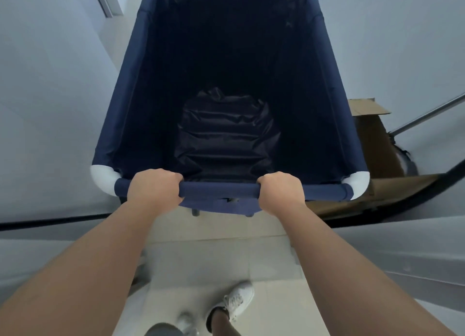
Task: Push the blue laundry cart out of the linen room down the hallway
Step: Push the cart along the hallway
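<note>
Person is pushing the blue laundry cart (227, 83), both arms stretched forward. Left hand (153, 188) is wrapping closed around the cart's near rail (220, 190), toward the rail's left end; right hand (281, 191) is gripping the same rail closed, toward its right end. Both fists are sitting well apart on the rail, thumbs tucked under.

Cart is sitting directly ahead of the person, between pale walls (50, 96) on either side of it. Its long axis is running straight away from the person, the far end pointing forward. White corner caps (104, 178) are showing at the rail ends. Inside the cart a crumpled dark liner (226, 136) is lying at the bottom near the rail; otherwise it is looking empty.

Step in hand: judging by the tight walls and a dark threshold line (63, 219) on the floor under the cart's near end, the cart is probably passing through the doorway or a narrow stretch of hall. A cardboard box (372, 134) is sitting just beside the cart's right side, with a metal pole (427, 114) leaning beyond it.

A white sneaker (237, 300) is stepping forward on the tile floor (214, 265) behind the cart.

Next move is likely calling for even pressure from both hands, keeping the cart straight so its right side is not snagging the box, and steering slightly away from it if needed.
</note>
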Tool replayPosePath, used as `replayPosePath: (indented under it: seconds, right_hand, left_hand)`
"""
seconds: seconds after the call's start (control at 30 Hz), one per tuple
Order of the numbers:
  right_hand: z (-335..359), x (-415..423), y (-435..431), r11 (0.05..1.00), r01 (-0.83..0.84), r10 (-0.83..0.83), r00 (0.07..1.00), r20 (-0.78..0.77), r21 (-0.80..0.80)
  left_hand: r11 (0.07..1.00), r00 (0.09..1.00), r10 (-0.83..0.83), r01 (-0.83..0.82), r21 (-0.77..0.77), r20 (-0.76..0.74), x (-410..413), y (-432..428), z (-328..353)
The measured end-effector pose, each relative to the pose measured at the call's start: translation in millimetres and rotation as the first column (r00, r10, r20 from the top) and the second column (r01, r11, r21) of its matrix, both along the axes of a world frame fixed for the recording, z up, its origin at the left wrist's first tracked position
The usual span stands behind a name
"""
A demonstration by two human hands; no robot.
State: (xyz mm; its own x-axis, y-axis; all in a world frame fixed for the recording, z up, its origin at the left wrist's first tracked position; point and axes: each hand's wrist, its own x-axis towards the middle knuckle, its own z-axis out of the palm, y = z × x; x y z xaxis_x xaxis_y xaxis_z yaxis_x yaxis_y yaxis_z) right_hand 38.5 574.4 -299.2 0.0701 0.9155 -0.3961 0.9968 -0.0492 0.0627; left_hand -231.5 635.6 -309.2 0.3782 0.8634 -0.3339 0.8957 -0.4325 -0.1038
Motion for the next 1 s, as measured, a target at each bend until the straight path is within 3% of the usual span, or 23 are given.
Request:
replayPosePath:
  seconds: [1.0]
  right_hand:
    - [-3.2,13.8,253.7,0.997,0.074,-0.074,0.997,-0.008,-0.011]
  left_hand:
    - [0.992,0.993,-0.117,0.118,-0.048,0.006,16.7,274.9,2.2]
